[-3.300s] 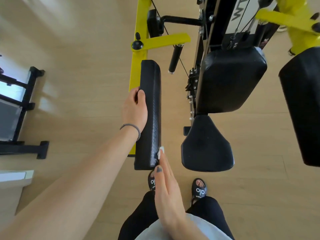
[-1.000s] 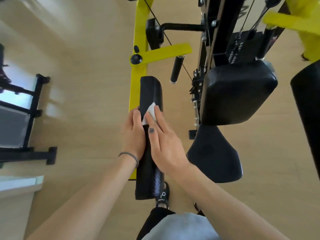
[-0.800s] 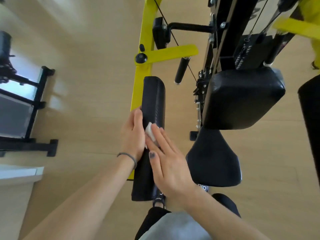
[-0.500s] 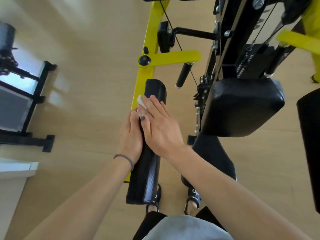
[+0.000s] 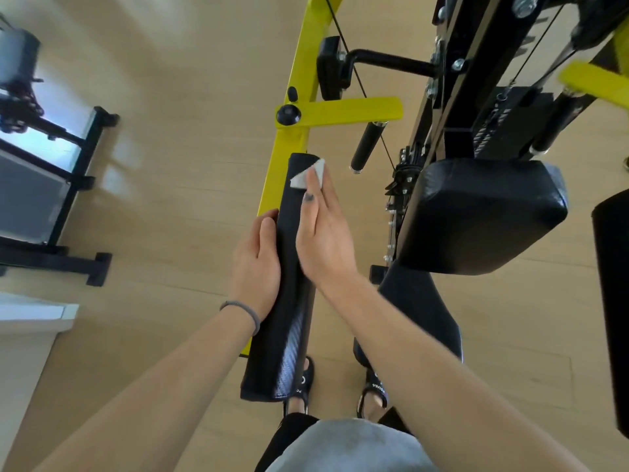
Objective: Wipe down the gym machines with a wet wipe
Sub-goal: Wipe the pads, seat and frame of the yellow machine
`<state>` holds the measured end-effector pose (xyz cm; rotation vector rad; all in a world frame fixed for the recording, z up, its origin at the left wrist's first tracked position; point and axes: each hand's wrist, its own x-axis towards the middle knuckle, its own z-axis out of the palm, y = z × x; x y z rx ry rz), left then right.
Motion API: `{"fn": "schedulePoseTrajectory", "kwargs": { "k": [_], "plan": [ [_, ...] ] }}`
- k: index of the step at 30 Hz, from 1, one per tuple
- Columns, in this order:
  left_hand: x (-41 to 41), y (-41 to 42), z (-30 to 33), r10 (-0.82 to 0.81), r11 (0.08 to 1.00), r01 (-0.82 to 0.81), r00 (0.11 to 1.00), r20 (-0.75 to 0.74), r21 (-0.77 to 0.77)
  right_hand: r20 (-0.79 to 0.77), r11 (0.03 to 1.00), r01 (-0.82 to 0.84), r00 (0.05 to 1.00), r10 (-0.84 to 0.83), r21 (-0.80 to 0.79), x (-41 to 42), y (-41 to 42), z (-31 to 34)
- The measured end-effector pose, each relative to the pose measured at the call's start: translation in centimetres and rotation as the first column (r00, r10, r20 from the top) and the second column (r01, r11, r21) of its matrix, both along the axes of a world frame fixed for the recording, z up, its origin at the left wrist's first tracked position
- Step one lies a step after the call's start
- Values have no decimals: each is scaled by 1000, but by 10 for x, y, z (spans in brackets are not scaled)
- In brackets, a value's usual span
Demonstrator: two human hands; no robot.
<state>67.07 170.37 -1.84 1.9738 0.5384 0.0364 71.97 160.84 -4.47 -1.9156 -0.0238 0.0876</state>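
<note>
A long narrow black arm pad (image 5: 286, 335) on a yellow machine arm (image 5: 289, 148) runs away from me at the centre. My left hand (image 5: 255, 264) holds the pad's left edge near its middle, fingers lying along the side. My right hand (image 5: 323, 233) lies flat with straight fingers on the pad's top, pressing a white wet wipe (image 5: 308, 173) against the far end. Part of the wipe shows beyond my fingertips.
To the right stand a black back pad (image 5: 483, 216), a black seat (image 5: 422, 318) and the weight-stack frame (image 5: 476, 80) with cables. Another black pad (image 5: 612, 301) is at the right edge. A black rack (image 5: 68, 199) stands at left on the wooden floor. My sandalled feet (image 5: 340, 386) are below.
My right hand has slid the wipe back and forth along the pad and now reaches its far end. My left hand has kept its hold on the pad's left edge.
</note>
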Motion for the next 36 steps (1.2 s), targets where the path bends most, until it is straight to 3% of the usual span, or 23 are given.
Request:
{"fn": "schedulePoseTrajectory", "kwargs": {
  "k": [4,7,8,11,14,20,23,27,31,36],
  "plan": [
    [0,0,-1,16,1000,-16,1000,-8,15,-260,990,29,966,8,136,-85,0,-13],
    [0,-2,1,13,1000,-12,1000,-26,15,-659,901,288,752,-3,325,-52,-7,-25],
    [0,-2,2,14,1000,-13,999,-31,22,-725,862,347,688,34,370,-27,-12,-33],
    [0,-3,5,22,999,-21,999,-31,28,-714,723,430,690,124,541,42,-21,-60],
    [0,-3,4,23,1000,-22,999,-32,22,-757,729,469,645,102,499,65,-19,-76],
    [0,-3,5,3,999,-1,999,-41,34,-806,682,474,506,307,557,-19,-8,-78],
    [-1,-2,5,1,1000,0,999,-45,28,-818,676,505,509,269,536,-21,-11,-80],
    [-1,-2,4,-1,1000,3,999,-49,28,-806,631,560,561,189,537,37,-9,-73],
    [-1,-3,6,17,1000,-17,998,-61,-3,-746,760,435,658,98,483,74,-6,-52],
    [0,-4,7,18,1000,-19,997,-72,-7,-606,930,208,795,19,302,93,-11,-25]
  ]
}}
